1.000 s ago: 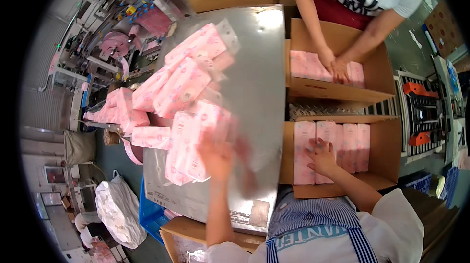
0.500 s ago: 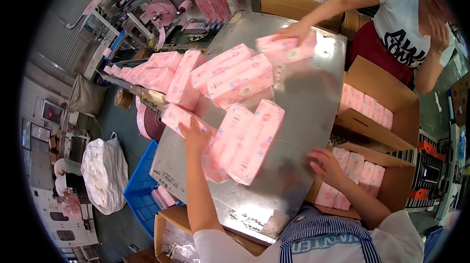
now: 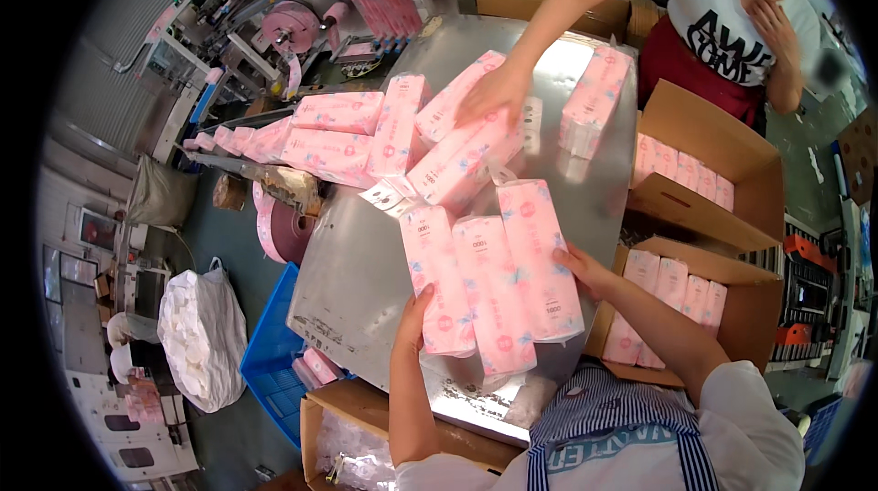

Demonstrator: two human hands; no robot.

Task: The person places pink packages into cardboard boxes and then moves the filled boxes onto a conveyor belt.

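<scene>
Three pink tissue packs point(image 3: 494, 294) stand side by side on the metal table, the middle one sitting slightly closer to me. My left hand point(image 3: 416, 315) grips the left side of this row, and my right hand point(image 3: 583, 270) grips its right side, so the packs are held between them. Most of my left fingers are hidden beside the pack. Just beyond the row, a co-worker's hand point(image 3: 494, 100) lies on other pink tissue packs point(image 3: 466, 162). A single tissue pack point(image 3: 596, 100) stands at the table's far right.
More packs queue on a conveyor point(image 3: 247, 142) at the left. Two open cartons point(image 3: 709, 189), point(image 3: 745, 308) with packs stand along the right edge. A blue crate point(image 3: 265, 372) and a carton of plastic point(image 3: 315, 436) sit by the near left. The metal table point(image 3: 347, 281) has worn edges.
My left hand has drawn a pack toward me into a row of three, and my right hand has come in from the right onto it. The co-worker's hand has moved left, leaving a pack behind.
</scene>
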